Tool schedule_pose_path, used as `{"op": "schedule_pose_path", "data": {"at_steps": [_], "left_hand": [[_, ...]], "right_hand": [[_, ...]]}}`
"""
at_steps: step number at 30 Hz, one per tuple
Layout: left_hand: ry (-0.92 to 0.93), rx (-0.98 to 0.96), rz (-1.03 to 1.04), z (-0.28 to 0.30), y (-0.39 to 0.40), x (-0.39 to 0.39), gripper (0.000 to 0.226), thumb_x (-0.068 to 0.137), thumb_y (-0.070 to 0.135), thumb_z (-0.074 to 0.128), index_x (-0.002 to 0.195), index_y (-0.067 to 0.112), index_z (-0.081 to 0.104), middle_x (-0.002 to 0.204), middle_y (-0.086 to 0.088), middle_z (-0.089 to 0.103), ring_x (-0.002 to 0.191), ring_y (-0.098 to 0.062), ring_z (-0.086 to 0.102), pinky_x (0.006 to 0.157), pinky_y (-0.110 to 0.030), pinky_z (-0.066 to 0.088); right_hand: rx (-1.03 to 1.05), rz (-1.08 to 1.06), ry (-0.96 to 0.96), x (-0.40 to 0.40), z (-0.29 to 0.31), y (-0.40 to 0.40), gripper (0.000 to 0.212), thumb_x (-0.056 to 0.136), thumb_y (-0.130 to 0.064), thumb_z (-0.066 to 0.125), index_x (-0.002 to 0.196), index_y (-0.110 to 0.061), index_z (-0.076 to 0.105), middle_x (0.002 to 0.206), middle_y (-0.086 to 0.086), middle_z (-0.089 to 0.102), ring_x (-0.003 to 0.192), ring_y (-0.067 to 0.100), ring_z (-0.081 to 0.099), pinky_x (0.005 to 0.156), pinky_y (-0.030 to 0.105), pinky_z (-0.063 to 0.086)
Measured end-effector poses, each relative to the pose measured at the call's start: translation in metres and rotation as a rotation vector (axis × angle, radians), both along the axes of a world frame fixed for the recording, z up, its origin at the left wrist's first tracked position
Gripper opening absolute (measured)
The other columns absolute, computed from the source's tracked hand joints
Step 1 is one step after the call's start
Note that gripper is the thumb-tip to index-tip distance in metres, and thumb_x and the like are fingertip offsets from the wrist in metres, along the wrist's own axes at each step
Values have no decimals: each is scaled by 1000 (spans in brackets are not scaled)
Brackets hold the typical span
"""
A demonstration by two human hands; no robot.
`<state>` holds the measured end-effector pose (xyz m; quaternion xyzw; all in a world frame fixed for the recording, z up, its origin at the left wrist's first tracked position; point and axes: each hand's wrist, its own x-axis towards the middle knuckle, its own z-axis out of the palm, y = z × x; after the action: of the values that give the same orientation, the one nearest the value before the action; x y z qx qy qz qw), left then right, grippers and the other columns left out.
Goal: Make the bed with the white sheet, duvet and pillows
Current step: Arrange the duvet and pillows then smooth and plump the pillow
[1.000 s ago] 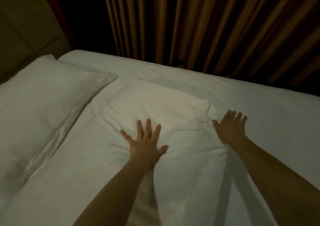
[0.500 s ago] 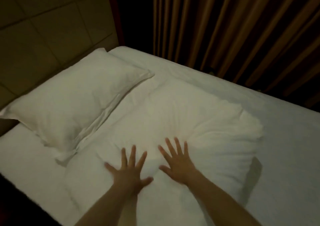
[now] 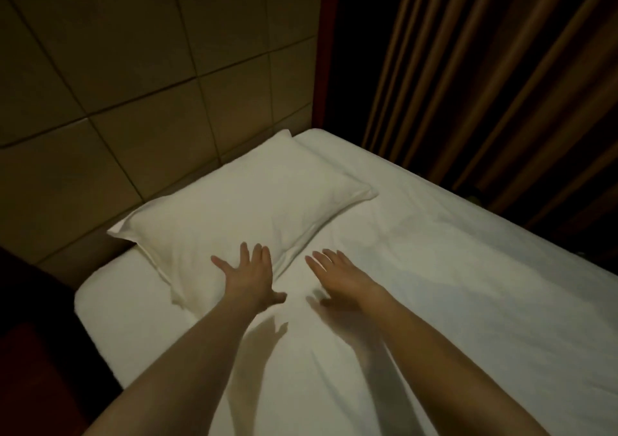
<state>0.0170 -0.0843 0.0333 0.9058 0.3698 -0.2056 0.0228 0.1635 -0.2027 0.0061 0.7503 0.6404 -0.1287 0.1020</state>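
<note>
Bed mostly made, smoothing near the headboard (image 3: 140,101).
Pillow (image 3: 244,211) in place at the head; left hand (image 3: 249,276) and right hand (image 3: 341,276) spread flat, gripping nothing, on the wrinkled duvet (image 3: 434,285). Second pillow not visible.

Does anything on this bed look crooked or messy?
Yes. The pillow lies askew, angled against the padded headboard, one corner poking past the mattress edge. The white bedding by the right hand is wrinkled.
</note>
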Motion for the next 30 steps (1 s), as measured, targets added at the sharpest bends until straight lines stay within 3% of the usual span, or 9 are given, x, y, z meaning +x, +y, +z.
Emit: {"op": "schedule_pose_path", "data": {"at_steps": [11,17,19,20,21,22,25,28,30], "left_hand": [[-14,-105,122,-74,234,87,115,80,64,57,149,2,-11,158,-12,-11,146,-30,-12,102,-75,8],[88,-119,80,-171,315,116,118,78,52,67,148,1,-12,156,-18,-14,144,-40,-10,98,-78,4],[59,-97,74,-195,332,126,98,84,40,64,149,-2,5,153,-23,9,140,-42,14,105,-69,16],[7,-110,94,-205,339,132,81,86,33,61,146,-2,19,146,-22,24,133,-39,28,106,-58,24],[-55,-114,106,-214,347,138,64,87,27,60,138,0,33,135,-19,38,122,-35,40,102,-47,32],[-108,-125,118,-224,354,144,51,83,23,63,126,1,48,120,-16,50,108,-32,51,92,-40,40],[-158,-154,71,-250,370,154,34,51,15,86,76,3,66,70,-13,60,60,-26,61,54,-30,49],[-70,-228,107,-259,371,159,25,96,13,44,119,6,50,116,-12,55,106,-26,56,88,-34,44],[-118,-160,75,-265,372,163,32,101,9,28,129,9,43,129,-8,49,119,-23,49,97,-31,37]], "right_hand": [[-190,77,-315,82,-33,299,113,82,-31,72,150,-13,-17,158,16,-13,144,40,-8,113,59,1],[-318,81,-328,100,-140,385,94,92,-20,59,150,-10,-14,154,24,-18,139,52,-10,108,69,3],[-270,103,-347,106,-168,405,88,88,-26,64,151,-3,6,154,31,3,137,56,9,105,71,12],[-247,108,-342,109,-182,412,85,76,-31,75,143,1,33,145,33,30,129,55,33,99,70,27],[-202,97,-344,111,-194,417,72,60,-32,83,121,-2,60,122,28,57,108,49,56,88,64,43],[-133,88,-353,113,-207,421,53,48,-31,85,94,-8,72,95,18,68,85,40,66,76,54,52],[-27,76,-334,116,-238,437,29,46,-26,82,68,-14,69,68,8,62,59,28,61,63,37,54],[120,95,-349,120,-251,446,12,52,-14,71,63,-16,65,61,5,58,52,25,57,57,32,51],[154,79,-313,124,-255,445,15,46,-9,60,58,-18,60,56,3,54,48,22,52,51,26,46]]}}
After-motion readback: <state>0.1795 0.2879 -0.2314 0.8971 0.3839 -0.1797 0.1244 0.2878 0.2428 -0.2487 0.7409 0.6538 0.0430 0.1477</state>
